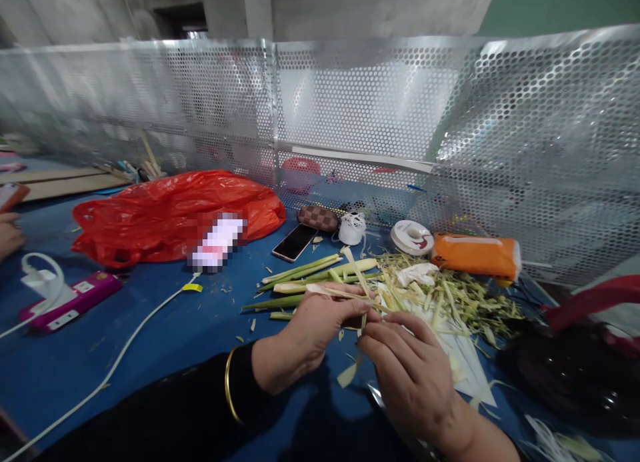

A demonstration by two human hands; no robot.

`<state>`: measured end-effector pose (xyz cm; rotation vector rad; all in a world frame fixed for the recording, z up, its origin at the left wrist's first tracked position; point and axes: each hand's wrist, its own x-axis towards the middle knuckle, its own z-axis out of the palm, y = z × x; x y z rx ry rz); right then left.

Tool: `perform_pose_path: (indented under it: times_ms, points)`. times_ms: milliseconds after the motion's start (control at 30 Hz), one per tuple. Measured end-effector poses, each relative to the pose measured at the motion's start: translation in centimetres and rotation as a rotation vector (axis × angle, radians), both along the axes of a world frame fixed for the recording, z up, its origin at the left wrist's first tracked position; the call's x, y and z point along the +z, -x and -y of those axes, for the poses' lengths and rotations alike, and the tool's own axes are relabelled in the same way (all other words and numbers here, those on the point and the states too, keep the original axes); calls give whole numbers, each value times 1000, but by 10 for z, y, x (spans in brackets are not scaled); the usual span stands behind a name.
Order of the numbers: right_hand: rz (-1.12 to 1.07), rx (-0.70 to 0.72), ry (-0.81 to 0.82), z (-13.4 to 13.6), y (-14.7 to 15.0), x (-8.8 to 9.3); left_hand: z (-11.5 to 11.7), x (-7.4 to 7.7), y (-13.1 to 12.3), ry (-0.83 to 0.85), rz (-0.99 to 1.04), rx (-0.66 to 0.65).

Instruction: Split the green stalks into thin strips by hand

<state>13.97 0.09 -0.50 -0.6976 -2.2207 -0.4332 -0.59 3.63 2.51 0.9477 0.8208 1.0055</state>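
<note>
My left hand (320, 322) and my right hand (410, 365) meet low in the middle of the head view, fingertips close together. Between them are pale, flat leaf strips (357, 272), some crossing and sticking up above my left thumb. The fingers of both hands are pinched on the strips; the exact grip point is partly hidden. Just behind my left hand lie several green and whitish plant stalks (300, 272) on the blue table. A heap of shredded leaf scraps (465, 299) spreads behind my right hand, partly over a white sheet (473, 365).
Behind stand a dark phone (295, 243), a checked case (318, 219), a white spool (412, 237) and an orange packet (475, 256). Leftward lie a red plastic bag (165, 212), a charging phone and a purple power strip (75, 302). Another person's hand (9, 235) shows at far left. A perforated metal screen (360, 102) borders the table.
</note>
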Motion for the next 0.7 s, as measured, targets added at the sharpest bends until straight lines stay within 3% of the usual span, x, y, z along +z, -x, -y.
perform_pose_path:
  times_ms: [233,367,433,533,700]
  points:
    - [-31,-22,-28,-4,-1,2,-6,2,7,77,41,-34]
    - [-161,-223,-38,-10,-9,14,-11,2,11,64,55,-52]
    - [-176,-303,51,-14,-11,16,-12,1,11,50,35,-61]
    - [-174,-281,188,-18,-12,12,-13,-3,10,31,-6,-48]
    - [-119,-232,196,-15,-6,6,-10,-7,5,-52,-113,0]
